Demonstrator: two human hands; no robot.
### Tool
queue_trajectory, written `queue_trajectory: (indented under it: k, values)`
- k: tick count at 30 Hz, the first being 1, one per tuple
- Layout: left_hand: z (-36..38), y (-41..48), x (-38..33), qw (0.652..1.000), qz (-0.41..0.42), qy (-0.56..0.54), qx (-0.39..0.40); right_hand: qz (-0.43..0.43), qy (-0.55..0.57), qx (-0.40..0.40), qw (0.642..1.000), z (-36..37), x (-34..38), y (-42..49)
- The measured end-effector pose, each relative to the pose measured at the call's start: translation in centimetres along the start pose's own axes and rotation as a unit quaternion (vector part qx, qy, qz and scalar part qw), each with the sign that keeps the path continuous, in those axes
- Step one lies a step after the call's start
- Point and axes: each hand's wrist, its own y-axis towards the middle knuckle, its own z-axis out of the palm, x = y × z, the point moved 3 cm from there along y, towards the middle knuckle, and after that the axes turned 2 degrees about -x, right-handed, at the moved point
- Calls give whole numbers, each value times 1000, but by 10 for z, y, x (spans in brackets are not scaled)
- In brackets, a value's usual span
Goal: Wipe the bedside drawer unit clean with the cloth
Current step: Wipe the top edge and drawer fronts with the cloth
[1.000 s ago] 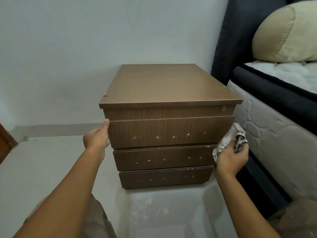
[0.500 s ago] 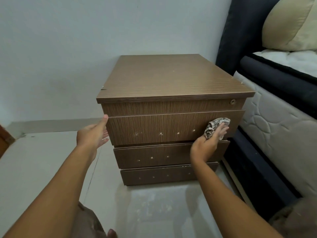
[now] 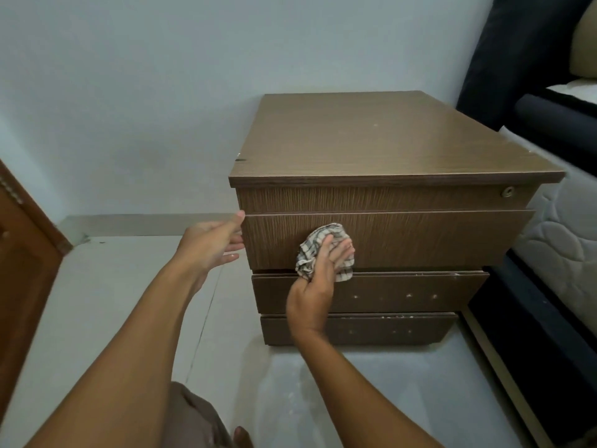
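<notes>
Three drawer fronts stack down the face of the unit [image 3: 371, 137], a brown wood-grain cabinet on the pale floor [image 3: 97, 318]. It stands against the wall [image 3: 161, 92] and just beside the bed [image 3: 568, 240] on its right. Its flat top overhangs the front and has a small chip on the left edge. A round lock [image 3: 509, 191] sits at the right end of the strip beneath the top. Pale specks dot the two lower fronts, and whitish grit lies along their upper edges.

The right hand [image 3: 318, 286] presses a crumpled checked cloth [image 3: 310, 250] flat against the left part of the top drawer front. Its fingers lie fairly straight over the fabric, not clenched. The left hand [image 3: 210, 244] is released, fingers extended, with the thumb tip touching that drawer's left edge. A brown door [image 3: 22, 253] shows at the far left.
</notes>
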Motion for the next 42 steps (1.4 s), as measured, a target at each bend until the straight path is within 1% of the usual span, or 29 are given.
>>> queue_trajectory:
  k: [5, 9, 11, 14, 16, 18, 21, 23, 27, 28, 30, 32, 34, 36, 38, 39, 42]
  values:
    - [-4, 2, -2, 999, -4, -12, 42, -28, -17, 89, 995, 43, 11, -30]
    - [-10, 7, -3, 999, -17, -29, 35, -42, -38, 179, 982, 61, 17, -49]
    - [-14, 8, -2, 999, -14, -29, 35, -46, -20, 241, 969, 61, 18, -55]
    - [-15, 7, -3, 998, -3, -29, 50, -18, 26, 340, 940, 51, 22, -60]
    - [-14, 6, -4, 998, -1, -36, 48, 19, 41, 378, 925, 35, 25, -53]
    - [-15, 6, -5, 998, -6, -46, 41, 45, 39, 374, 925, 15, 28, -39]
    - [-14, 6, -8, 998, 3, -58, 27, 24, 41, 336, 941, -16, 45, -11]
    - [-14, 7, -9, 998, 17, -50, 19, -21, 40, 313, 949, -34, 71, 10]
    - [-11, 5, -6, 999, 36, -31, 11, -143, 11, 254, 957, -56, 152, 67]
    - [-11, 4, -6, 999, 39, -32, 13, -172, -13, 238, 956, -55, 172, 82]
    - [-11, 3, -5, 998, 43, -31, 21, -228, -111, 211, 944, -41, 204, 113]
    - [-11, 3, -4, 998, 50, -27, 32, -272, -227, 202, 913, -16, 220, 142]
    - [-13, 3, -3, 997, 53, -27, 43, -282, -317, 234, 875, 14, 217, 161]
    - [-14, 3, -1, 997, 51, -31, 52, -252, -381, 303, 836, 41, 202, 171]
    - [-15, 4, 1, 996, 52, -31, 60, -215, -412, 371, 804, 58, 185, 172]
    - [-15, 4, 2, 996, 51, -30, 63, -210, -406, 391, 799, 62, 181, 171]
    - [-16, 5, 3, 996, 50, -26, 71, -231, -339, 438, 800, 68, 185, 164]
